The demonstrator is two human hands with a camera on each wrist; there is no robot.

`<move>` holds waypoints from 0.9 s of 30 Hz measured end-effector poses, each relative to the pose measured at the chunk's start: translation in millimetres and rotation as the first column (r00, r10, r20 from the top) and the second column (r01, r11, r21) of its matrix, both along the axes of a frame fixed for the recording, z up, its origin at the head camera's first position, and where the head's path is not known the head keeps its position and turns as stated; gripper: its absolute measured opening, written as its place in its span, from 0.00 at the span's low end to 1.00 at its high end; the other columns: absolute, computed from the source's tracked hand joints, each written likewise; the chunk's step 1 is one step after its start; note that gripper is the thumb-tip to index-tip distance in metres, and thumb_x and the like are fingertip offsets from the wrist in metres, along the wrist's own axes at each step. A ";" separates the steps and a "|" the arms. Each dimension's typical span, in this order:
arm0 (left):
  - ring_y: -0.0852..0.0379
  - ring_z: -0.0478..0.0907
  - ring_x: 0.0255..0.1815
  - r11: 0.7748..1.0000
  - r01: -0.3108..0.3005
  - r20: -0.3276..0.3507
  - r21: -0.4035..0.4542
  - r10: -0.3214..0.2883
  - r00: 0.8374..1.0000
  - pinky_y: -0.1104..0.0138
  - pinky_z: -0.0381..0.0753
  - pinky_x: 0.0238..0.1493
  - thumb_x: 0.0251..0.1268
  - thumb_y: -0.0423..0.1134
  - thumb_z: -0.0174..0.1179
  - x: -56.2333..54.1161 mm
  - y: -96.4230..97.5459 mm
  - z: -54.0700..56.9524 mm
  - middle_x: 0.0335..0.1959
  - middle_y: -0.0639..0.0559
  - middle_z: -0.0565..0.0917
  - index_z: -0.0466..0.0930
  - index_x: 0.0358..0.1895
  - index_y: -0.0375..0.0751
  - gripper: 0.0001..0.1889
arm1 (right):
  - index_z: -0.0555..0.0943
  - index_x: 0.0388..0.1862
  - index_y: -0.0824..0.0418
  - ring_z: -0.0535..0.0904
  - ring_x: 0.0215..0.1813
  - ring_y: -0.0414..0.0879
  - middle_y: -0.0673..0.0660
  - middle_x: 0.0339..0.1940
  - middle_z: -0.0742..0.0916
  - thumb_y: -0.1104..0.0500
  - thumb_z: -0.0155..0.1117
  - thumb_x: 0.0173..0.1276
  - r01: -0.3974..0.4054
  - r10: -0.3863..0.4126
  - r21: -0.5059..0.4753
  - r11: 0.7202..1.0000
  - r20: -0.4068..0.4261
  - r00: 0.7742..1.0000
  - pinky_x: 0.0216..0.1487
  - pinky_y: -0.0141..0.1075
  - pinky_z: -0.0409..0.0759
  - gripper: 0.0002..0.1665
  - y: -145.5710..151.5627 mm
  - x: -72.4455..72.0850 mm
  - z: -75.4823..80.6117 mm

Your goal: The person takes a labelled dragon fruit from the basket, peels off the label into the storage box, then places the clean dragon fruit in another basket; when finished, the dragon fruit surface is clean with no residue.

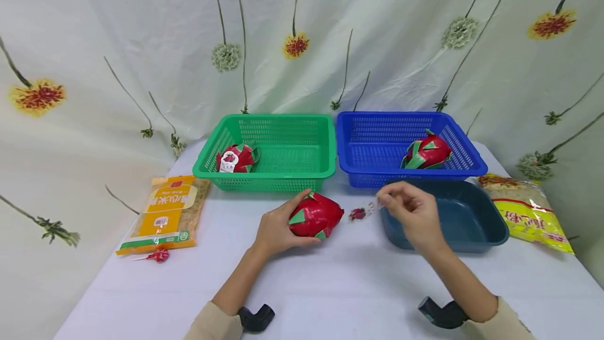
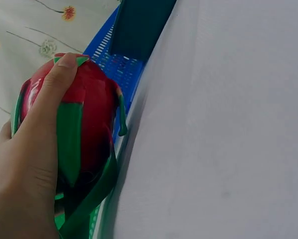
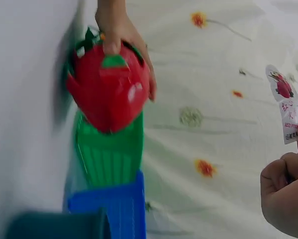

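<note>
My left hand (image 1: 276, 230) grips a red dragon fruit (image 1: 318, 216) with green scales, holding it above the white table in front of the green basket (image 1: 264, 176). In the left wrist view, my thumb lies along the fruit's side. My right hand (image 1: 420, 216) pinches one end of a clear sticker (image 3: 290, 118) that bears a dragon fruit picture and print. The sticker hangs a little apart from the fruit's tip. Another dragon fruit (image 1: 244, 156) with a white label (image 1: 228, 162) lies in the green basket. A third dragon fruit (image 1: 433, 150) lies in the blue basket (image 1: 346, 146).
A dark teal tub (image 1: 472, 246) stands in front of the blue basket, beside my right hand. An orange food bag (image 1: 165, 209) and a red lollipop (image 1: 160, 255) lie at the left. At the right lies a yellow food bag (image 1: 528, 211). A flowered cloth hangs behind.
</note>
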State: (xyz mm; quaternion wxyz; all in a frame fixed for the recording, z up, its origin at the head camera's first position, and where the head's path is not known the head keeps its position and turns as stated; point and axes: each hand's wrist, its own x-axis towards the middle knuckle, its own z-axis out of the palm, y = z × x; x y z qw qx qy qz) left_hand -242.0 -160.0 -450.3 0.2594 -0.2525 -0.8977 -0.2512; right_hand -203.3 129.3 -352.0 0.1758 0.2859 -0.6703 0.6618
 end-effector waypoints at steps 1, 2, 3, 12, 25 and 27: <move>0.59 0.78 0.47 1.000 0.008 0.003 -0.006 -0.008 1.000 0.64 0.81 0.35 0.33 0.75 0.61 -0.2 0.9 0.7 0.55 0.55 0.77 0.58 0.69 0.62 0.52 | 0.81 0.36 0.67 0.57 0.17 0.43 0.51 0.15 0.67 0.72 0.57 0.64 0.038 -0.038 0.037 0.999 0.006 0.999 0.12 0.34 0.54 0.06 12.9 -0.5 6.4; 0.59 0.78 0.48 1.000 0.014 0.005 -0.018 -0.014 1.000 0.64 0.81 0.35 0.33 0.75 0.61 -0.2 1.8 1.2 0.55 0.56 0.77 0.58 0.69 0.63 0.52 | 0.80 0.37 0.66 0.58 0.17 0.43 0.51 0.15 0.67 0.71 0.57 0.64 0.077 -0.078 0.086 0.993 0.014 0.997 0.12 0.35 0.54 0.06 26.3 -1.3 11.4; 0.59 0.78 0.49 0.999 0.016 0.008 -0.029 -0.016 1.000 0.64 0.81 0.35 0.33 0.76 0.60 0.0 2.7 1.9 0.56 0.56 0.77 0.58 0.69 0.64 0.52 | 0.80 0.38 0.67 0.58 0.17 0.43 0.51 0.15 0.67 0.71 0.58 0.64 0.117 -0.121 0.147 0.982 0.017 0.992 0.12 0.35 0.55 0.06 40.1 -2.7 14.5; 0.61 0.77 0.46 0.999 -0.043 0.120 0.031 0.039 0.992 0.65 0.79 0.35 0.30 0.75 0.63 -0.3 3.1 2.8 0.54 0.61 0.77 0.54 0.68 0.73 0.52 | 0.80 0.38 0.61 0.65 0.25 0.44 0.51 0.17 0.67 0.57 0.61 0.65 0.170 -0.280 0.677 0.716 0.056 0.958 0.20 0.32 0.66 0.08 148.1 -35.7 -0.2; 0.60 0.77 0.45 0.999 -0.040 0.129 0.019 0.037 0.991 0.64 0.80 0.35 0.33 0.76 0.60 0.1 2.1 1.8 0.54 0.60 0.77 0.53 0.69 0.72 0.51 | 0.82 0.34 0.59 0.61 0.20 0.41 0.46 0.14 0.65 0.57 0.63 0.62 -0.085 -0.158 0.850 0.519 0.193 0.968 0.21 0.31 0.61 0.06 152.6 -85.5 -40.6; 0.60 0.77 0.45 0.999 -0.041 0.132 0.021 0.038 0.991 0.64 0.80 0.35 0.33 0.76 0.60 -0.2 2.1 1.6 0.54 0.60 0.77 0.53 0.69 0.72 0.51 | 0.82 0.33 0.58 0.62 0.21 0.41 0.46 0.14 0.69 0.58 0.64 0.62 -0.080 -0.148 0.864 0.498 0.175 0.973 0.22 0.32 0.61 0.04 149.7 -89.5 -44.7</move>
